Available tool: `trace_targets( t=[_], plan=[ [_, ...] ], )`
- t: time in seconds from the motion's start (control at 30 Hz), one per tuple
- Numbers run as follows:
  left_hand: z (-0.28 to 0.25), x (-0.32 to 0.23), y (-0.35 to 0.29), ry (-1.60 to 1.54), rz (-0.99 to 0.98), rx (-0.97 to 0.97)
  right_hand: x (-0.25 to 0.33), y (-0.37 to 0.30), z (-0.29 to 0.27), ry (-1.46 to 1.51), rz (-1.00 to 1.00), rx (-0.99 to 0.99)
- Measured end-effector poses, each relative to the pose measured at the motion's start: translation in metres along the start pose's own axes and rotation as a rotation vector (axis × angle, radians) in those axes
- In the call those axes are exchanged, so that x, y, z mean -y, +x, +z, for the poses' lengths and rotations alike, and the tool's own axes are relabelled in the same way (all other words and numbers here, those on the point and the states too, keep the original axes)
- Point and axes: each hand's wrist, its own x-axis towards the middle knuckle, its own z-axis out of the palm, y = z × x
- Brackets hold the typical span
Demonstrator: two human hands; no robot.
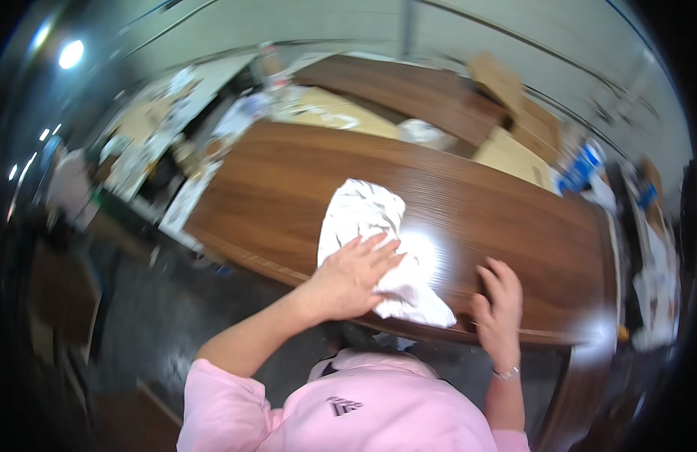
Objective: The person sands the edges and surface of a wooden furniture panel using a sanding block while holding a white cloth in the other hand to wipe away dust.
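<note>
A crumpled white cloth (363,215) lies on a dark brown wood-grain board (288,181), its lower corner reaching toward the near edge. My left hand (356,275) rests flat on the cloth with the fingers spread, pressing on it rather than gripping it. To the right, my right hand (501,301) is at the board's near edge. Its fingers are apart and slightly bent, and nothing is in them. Whether its fingertips touch the board I cannot tell. A bracelet circles the right wrist.
Behind the board lie another brown panel (409,87), opened cardboard (525,113) and a clear bottle (272,64). A blue-and-white container (582,166) stands at the far right corner. A cluttered bench (152,135) stretches away at the left. Brown panels (66,290) stand on the floor below it.
</note>
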Motion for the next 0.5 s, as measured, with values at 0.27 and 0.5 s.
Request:
trace_targets(
  t=[0.27,0.5],
  plan=[
    [-0.113,0.238,-0.270,0.365,-1.229,-0.396,0.011,-0.003,0.009,-0.090,0.062,0.016],
    [-0.102,0.186,-0.203,0.076,-0.848,-0.868,0.005,-0.009,0.008,-0.227,0.081,0.006]
  ],
)
